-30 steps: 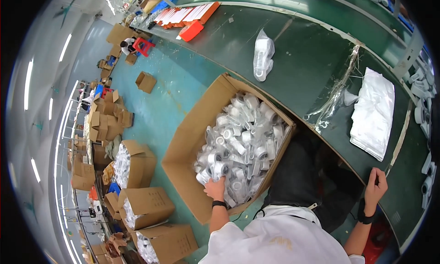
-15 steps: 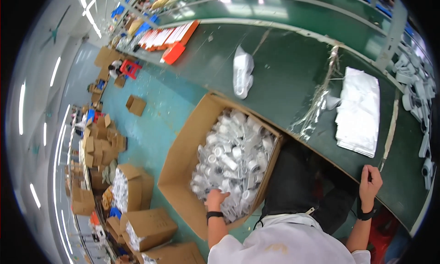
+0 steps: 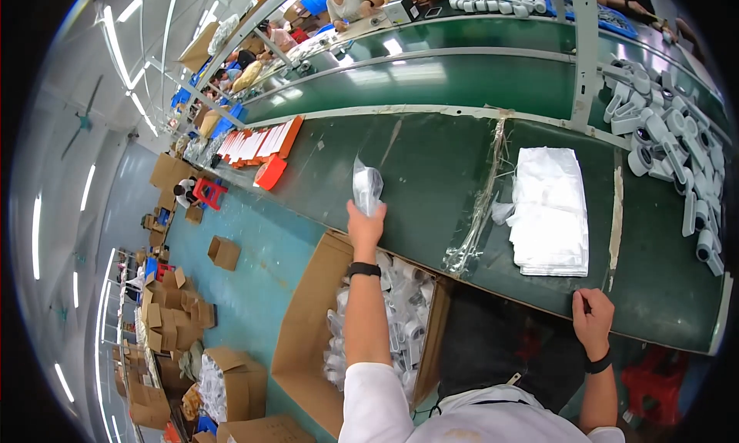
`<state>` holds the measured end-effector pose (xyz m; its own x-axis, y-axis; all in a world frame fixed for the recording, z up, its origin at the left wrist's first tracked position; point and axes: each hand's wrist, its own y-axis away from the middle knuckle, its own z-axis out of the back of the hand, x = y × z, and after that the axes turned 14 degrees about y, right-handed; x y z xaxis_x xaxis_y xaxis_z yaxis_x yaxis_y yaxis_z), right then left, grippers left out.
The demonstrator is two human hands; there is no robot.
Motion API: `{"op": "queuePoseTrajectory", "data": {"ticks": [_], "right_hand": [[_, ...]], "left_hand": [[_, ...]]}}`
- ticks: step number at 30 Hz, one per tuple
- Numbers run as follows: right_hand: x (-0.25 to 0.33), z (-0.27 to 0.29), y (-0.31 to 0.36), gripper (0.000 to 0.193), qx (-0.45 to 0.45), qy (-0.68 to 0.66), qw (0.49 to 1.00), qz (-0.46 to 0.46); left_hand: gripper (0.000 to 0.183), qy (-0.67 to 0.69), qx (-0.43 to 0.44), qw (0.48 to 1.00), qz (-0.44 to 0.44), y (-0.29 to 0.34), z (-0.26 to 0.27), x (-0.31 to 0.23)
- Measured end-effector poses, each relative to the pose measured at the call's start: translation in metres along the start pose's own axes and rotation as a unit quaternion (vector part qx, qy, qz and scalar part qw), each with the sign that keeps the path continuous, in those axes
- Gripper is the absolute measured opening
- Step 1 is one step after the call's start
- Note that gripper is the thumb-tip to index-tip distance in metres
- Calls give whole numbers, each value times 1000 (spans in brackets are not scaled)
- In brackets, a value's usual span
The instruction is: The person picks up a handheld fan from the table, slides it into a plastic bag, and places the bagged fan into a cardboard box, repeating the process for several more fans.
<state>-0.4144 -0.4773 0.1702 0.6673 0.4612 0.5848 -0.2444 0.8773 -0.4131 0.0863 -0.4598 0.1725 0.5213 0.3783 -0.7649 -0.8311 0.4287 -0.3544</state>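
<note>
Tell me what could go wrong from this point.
The left hand grips the bagged part at its near end, so the loose clear plastic might slip and let it drop.

The left forearm reaches over the open carton, so it could brush the heaped bagged parts.

The right hand rests at the bench edge near the white bag stack and might nudge it askew.
</note>
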Motion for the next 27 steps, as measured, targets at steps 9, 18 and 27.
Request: {"op": "queuePoseTrajectory", "data": {"ticks": [9,18,27], "right_hand": [[-9,-6,1,5,5,17,1000,9],[-20,-9,7,9,47,35,998,30],[-17,-13,10,10,56,36,998,11]], "left_hand": [[41,28,-54,998,29,54,95,44],[22,144,-233,859,432,281,253,235],[41,218,-111,872,423,399,289,370]]}}
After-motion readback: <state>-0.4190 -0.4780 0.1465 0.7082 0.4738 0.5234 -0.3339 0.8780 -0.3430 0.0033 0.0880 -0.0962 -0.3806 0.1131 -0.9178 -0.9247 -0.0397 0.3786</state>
